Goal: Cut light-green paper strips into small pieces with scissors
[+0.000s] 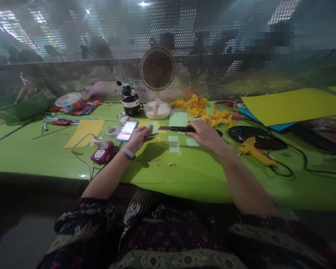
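My left hand [140, 136], wearing a watch on its wrist, is closed in a pinch on a small pale green paper piece [153, 127]. A thin brown stick [151, 135] also juts from its fingers. My right hand [204, 133] is closed around a pair of long black scissors [179, 129], whose tip points left, close to the paper. The fingers hide much of the scissors' handles. Below the blades, a pale green paper strip [174, 144] and another pale green piece [192, 142] lie on the green table [162, 175].
A lit phone [128, 130] and a tape roll [111, 131] lie left, behind a purple plug adapter [103, 152]. A fan [157, 71] and black bottle [131, 102] stand behind. Orange-yellow paper flowers [194, 105] lie back right; a yellow glue gun [256, 151] with its cable lies right.
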